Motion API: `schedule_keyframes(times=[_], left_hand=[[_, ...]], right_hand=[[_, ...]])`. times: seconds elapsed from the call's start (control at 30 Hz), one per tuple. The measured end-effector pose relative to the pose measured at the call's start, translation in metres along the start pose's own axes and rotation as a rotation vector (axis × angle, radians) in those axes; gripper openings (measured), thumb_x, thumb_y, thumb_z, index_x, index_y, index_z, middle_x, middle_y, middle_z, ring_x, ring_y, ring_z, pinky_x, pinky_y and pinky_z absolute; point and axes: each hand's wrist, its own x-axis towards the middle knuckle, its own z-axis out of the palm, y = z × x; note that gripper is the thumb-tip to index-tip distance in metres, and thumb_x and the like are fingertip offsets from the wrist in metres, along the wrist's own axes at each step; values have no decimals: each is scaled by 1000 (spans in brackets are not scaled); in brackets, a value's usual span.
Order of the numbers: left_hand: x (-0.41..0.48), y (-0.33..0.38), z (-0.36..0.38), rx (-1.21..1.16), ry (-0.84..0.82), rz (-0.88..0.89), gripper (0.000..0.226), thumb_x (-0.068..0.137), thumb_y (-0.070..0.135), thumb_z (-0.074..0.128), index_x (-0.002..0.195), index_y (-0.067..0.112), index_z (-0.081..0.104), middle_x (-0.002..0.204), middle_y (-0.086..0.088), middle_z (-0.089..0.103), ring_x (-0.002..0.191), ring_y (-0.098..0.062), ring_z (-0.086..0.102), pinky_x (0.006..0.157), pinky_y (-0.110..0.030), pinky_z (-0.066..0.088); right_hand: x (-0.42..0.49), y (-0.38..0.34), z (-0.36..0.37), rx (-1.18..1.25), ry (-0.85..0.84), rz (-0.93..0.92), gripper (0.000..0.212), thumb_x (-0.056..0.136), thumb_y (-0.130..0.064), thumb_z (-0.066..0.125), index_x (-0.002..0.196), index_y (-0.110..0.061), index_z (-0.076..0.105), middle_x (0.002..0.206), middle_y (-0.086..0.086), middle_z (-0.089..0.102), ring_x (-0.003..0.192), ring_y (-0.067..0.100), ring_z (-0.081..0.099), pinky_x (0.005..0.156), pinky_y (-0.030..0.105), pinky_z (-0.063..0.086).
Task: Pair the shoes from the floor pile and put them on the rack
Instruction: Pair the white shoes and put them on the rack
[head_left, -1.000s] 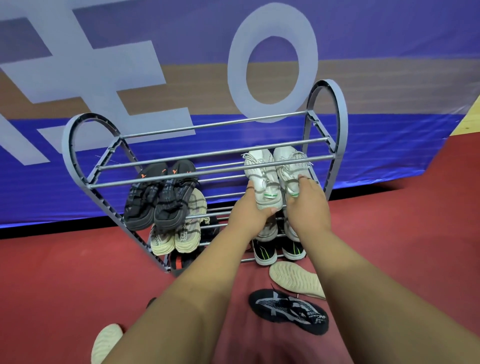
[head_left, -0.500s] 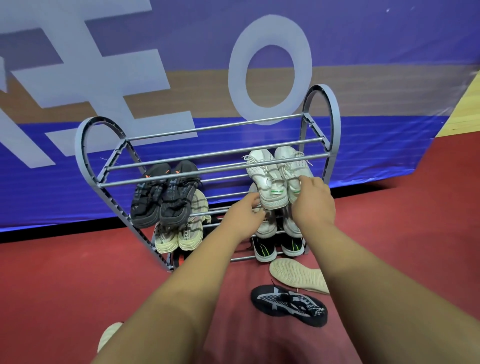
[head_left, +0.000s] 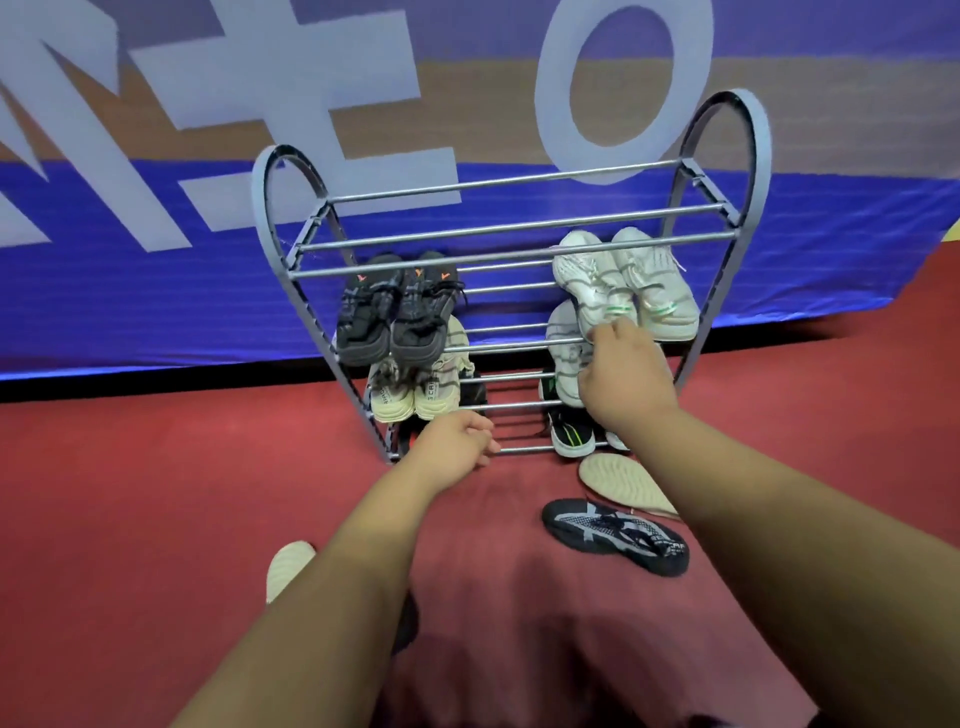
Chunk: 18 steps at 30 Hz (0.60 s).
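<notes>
Two hands: left hand (head_left: 457, 441) loosely curled, empty, near rack (head_left: 761, 156); right hand (head_left: 623, 382) touching white sneakers (head_left: 628, 286) at heel, grip unclear.
White sneakers: side by side on rack's right, second tier.

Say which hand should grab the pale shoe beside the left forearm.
Left. The left hand hangs empty on the side of the pale shoe, while the right hand touches the white sneaker on the rack.

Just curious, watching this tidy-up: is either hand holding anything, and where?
Left hand holds nothing. Right hand is at the heel of a white sneaker; grip or touch, unclear.
</notes>
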Motion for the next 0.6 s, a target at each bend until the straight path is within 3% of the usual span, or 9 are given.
schedule_keyframes(times=[0.1, 0.27, 0.37, 0.47, 0.53, 0.6], left_hand=[[-11, -28, -6, -3, 18, -28, 18, 102, 11, 49, 110, 11, 65, 100, -6, 79, 73, -12, 69, 56, -17, 48], [-6, -92, 18, 121, 2, -136, 20, 102, 21, 50, 94, 15, 67, 93, -2, 80, 85, -23, 74, 85, -35, 59], [-2, -122, 52, 473, -132, -135, 27, 101, 25, 53, 113, 10, 72, 117, -12, 75, 112, -33, 68, 95, -34, 53], [9, -140, 93, 662, -290, -81, 35, 100, 29, 56, 127, 10, 66, 130, -14, 68, 119, -34, 63, 97, -35, 49], [19, -149, 120, 685, -329, -49, 39, 100, 30, 58, 133, 10, 62, 138, -14, 64, 126, -33, 60, 103, -34, 48], [29, -157, 141, 729, -360, -50, 47, 101, 30, 58, 143, 10, 56, 148, -15, 56, 137, -31, 51, 112, -32, 40]], right_hand=[[-11, -10, 22, 65, -78, -27, 29, 91, -15, 59, 118, -5, 59, 123, 18, 53, 114, 40, 53, 93, 46, 47], [-38, 0, 89, 264, -152, 154, 16, 87, -13, 60, 103, -9, 61, 115, 16, 56, 103, 38, 57, 89, 47, 51], [-56, 31, 134, 285, -241, 297, 12, 88, -13, 55, 95, -7, 64, 104, 17, 62, 98, 40, 62, 81, 39, 48], [-73, 77, 171, 208, -343, 433, 14, 87, -12, 55, 88, -1, 64, 102, 26, 69, 96, 43, 66, 75, 36, 45], [-83, 106, 191, 133, -444, 472, 19, 87, -13, 57, 94, 0, 68, 109, 26, 69, 102, 43, 65, 80, 36, 49], [-90, 128, 208, 100, -490, 491, 27, 89, -15, 59, 109, -1, 70, 118, 22, 61, 107, 42, 62, 94, 40, 52]])
